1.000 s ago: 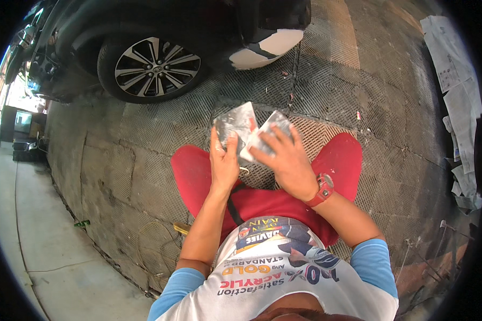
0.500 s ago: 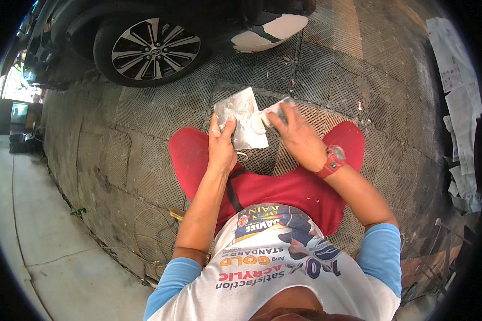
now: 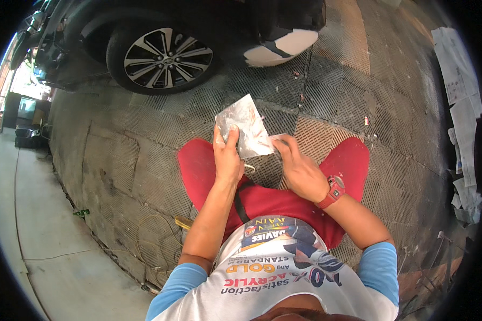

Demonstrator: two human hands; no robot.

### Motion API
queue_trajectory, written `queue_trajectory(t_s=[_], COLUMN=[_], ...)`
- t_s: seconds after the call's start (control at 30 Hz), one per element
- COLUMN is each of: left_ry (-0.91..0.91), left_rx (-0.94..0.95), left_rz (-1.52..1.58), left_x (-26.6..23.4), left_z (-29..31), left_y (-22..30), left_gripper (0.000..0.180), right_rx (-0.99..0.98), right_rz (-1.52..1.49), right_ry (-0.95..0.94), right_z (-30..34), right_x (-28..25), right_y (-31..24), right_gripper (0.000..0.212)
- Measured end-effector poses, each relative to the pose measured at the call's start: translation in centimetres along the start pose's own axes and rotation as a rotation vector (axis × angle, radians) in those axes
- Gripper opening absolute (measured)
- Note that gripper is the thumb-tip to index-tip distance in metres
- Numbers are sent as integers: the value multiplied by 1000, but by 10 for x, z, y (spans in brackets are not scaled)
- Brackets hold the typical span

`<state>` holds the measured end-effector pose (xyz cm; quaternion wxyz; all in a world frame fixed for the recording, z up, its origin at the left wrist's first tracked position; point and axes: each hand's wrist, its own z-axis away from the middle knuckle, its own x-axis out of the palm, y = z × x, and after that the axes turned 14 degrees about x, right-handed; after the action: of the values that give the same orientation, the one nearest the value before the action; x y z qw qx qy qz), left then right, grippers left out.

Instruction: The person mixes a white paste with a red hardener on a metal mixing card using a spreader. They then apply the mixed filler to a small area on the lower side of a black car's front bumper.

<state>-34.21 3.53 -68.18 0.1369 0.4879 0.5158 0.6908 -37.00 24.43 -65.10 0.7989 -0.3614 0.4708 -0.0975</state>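
My left hand (image 3: 228,161) is closed on a flat, square mixing plate (image 3: 245,113), its thumb lying over the top face. White paste-like smears (image 3: 258,140) cover the plate's middle and lower right. At the plate's right edge, my right hand (image 3: 305,174) pinches a thin, pale spreader (image 3: 275,141), mostly hidden by the fingers. The spreader seems to meet the plate's edge, though the exact contact is too small to make out. Both hands are held above my bent knees.
A dark car's wheel (image 3: 168,59) stands ahead, with a white patch (image 3: 281,48) on the bodywork beside it. Ridged tiles (image 3: 326,131) cover the ground. Paper sheets (image 3: 458,101) hang at the far right. A pale concrete strip (image 3: 43,230) runs along the left.
My right hand has moved down with the spreader, which was tilted up over the plate's right side. The white lump there now looks flatter. The whole view has shifted slightly.
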Motion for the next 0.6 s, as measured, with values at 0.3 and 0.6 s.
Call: queue_trajectory(t_s=[0.3, 0.6], left_ry=[-272, 19], left_rx=[138, 94], left_rz=[-622, -142], left_x=[4, -25], left_z=[8, -7], left_y=[12, 6], left_gripper=[49, 38], right_rx=[-390, -621], right_rz=[429, 58], right_ry=[350, 154], right_z=[-12, 14], right_x=[-17, -19], right_y=[-6, -27], right_gripper=[58, 62])
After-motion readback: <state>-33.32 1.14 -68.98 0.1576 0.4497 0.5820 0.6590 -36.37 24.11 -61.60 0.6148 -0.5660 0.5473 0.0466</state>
